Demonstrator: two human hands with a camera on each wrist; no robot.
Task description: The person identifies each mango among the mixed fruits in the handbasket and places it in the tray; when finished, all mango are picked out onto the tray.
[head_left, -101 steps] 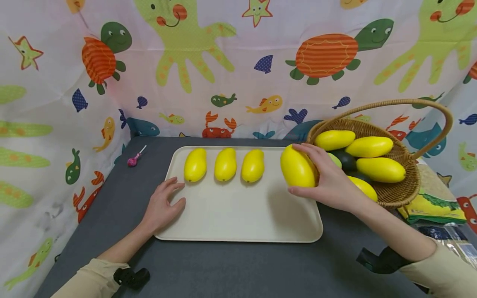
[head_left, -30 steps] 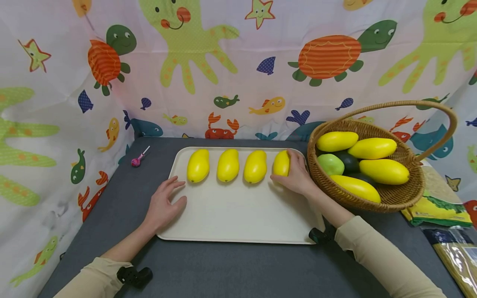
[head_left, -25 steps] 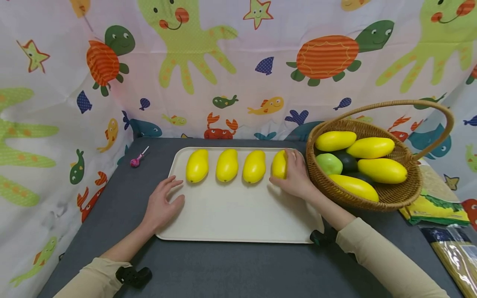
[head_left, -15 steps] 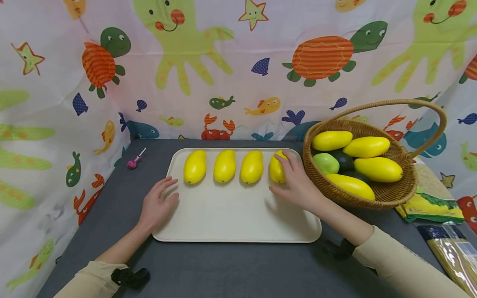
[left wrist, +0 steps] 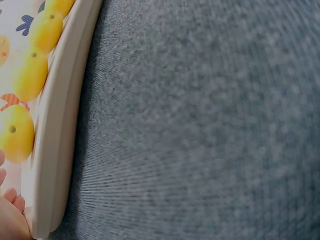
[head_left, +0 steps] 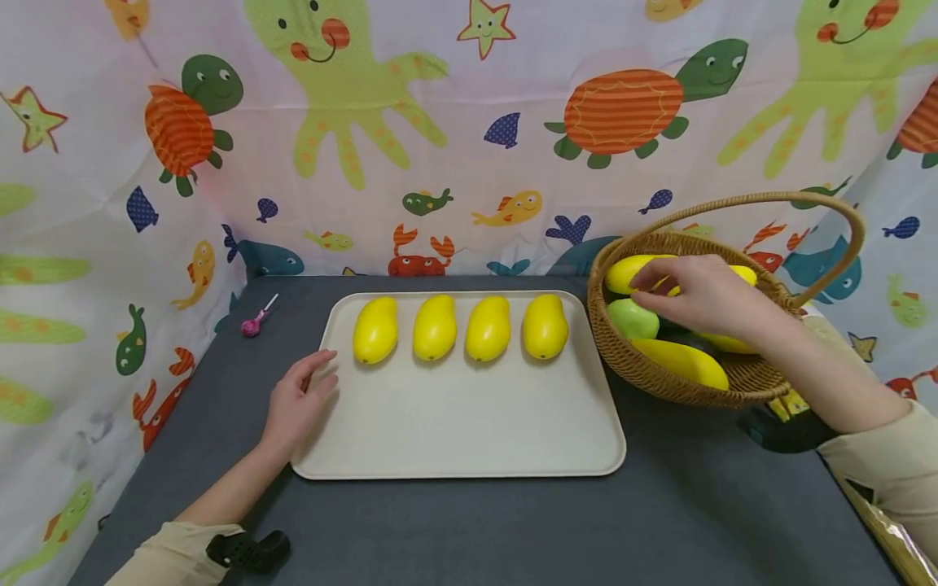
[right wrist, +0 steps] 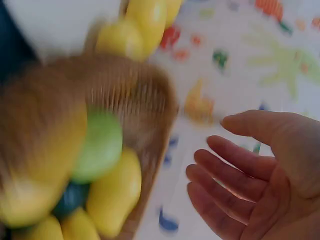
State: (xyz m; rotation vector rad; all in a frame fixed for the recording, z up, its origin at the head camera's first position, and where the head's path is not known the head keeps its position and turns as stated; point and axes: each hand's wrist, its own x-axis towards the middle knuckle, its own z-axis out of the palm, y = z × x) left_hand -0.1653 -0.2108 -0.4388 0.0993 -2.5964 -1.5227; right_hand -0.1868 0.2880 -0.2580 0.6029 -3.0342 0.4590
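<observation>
The right hand point(head_left: 707, 301) has let go of the fourth yellow fruit point(head_left: 545, 326), which it was half covering a moment ago, and has crossed to the basket point(head_left: 623, 365) at the right of the counter point(head_left: 440, 529), near its far edge. That fruit now lies uncovered on the tray point(head_left: 462, 423), beside the first point(head_left: 375, 330), second point(head_left: 435, 327) and third point(head_left: 488, 328) fruits; all four form one row just inside the tray's far edge, none touching its neighbour. Judging by this, the fourth fruit's placing looks finished and attention seems to have passed back to the basket, where more yellow fruits, among them a front one point(head_left: 681, 363), lie with a green fruit point(head_left: 632, 319), some partly hidden by the arm. The right hand is unloaded, its fingers loosely bent and parted from the thumb; whether any fingertip touches the basket's contents cannot be told. The left hand point(head_left: 296, 399) also holds nothing, fingers relaxed beside the tray's left edge, slightly farther from the first fruit than before. The lollipop point(head_left: 252, 327) lies unmoved near the counter's far left corner.
</observation>
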